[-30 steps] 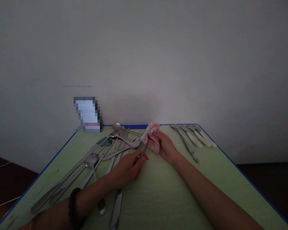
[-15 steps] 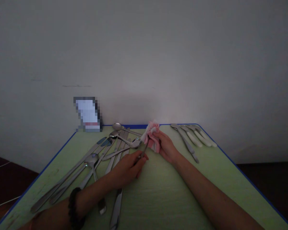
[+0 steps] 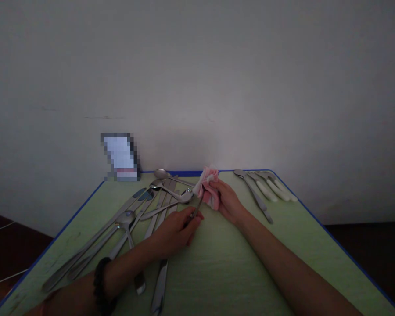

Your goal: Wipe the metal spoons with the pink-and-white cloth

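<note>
My left hand point(image 3: 181, 228) is closed around the handle of a metal piece of cutlery point(image 3: 198, 205). The far end of that piece runs into a crumpled pink and white cloth point(image 3: 208, 186), so its kind is hidden. My right hand point(image 3: 227, 199) grips the cloth, wrapped over the hidden end. Left of the hands and under my left forearm lie several table knives point(image 3: 160, 287) and spoons point(image 3: 125, 217), crossing one another. One long-handled spoon point(image 3: 160, 173) lies at the back edge, its handle reaching toward the cloth.
To the right, a metal spoon point(image 3: 255, 195) lies beside several pieces of cutlery with white handles point(image 3: 266, 192). A blurred-out phone-like screen point(image 3: 120, 156) leans against the wall at the back left. The green table point(image 3: 237, 272) has a blue edge and meets the wall.
</note>
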A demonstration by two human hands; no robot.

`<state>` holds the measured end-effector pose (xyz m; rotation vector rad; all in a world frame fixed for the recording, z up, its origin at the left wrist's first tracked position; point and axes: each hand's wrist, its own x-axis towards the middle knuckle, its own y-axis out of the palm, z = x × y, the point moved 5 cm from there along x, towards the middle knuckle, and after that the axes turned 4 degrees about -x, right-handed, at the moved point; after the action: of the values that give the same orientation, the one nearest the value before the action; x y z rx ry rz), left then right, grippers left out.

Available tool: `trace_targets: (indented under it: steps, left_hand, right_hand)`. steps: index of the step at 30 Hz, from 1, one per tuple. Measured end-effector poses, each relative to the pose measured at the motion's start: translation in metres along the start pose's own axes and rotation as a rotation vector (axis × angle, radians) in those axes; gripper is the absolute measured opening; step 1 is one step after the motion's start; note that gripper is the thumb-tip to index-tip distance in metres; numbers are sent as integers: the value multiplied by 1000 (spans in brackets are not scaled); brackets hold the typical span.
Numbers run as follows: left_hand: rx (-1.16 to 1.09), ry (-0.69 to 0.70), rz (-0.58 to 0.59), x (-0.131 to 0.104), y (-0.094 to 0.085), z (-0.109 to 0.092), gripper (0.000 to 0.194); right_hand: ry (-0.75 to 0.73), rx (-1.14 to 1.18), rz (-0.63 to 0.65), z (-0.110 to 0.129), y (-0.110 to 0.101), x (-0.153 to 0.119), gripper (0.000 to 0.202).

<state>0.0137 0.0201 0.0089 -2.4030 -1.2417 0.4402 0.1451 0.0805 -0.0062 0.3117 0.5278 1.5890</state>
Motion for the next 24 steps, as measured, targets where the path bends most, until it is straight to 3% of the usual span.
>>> trace_targets:
  steps: [17,24]
  left_hand:
    - [-78,-9,3,0,2,7,34]
    - [-170,-13,-30,-1,0,5,36]
  right_hand:
    - [-42,-98,17,-1,0,-1,21]
    - [-53,-50,44,-4,-1,1,42]
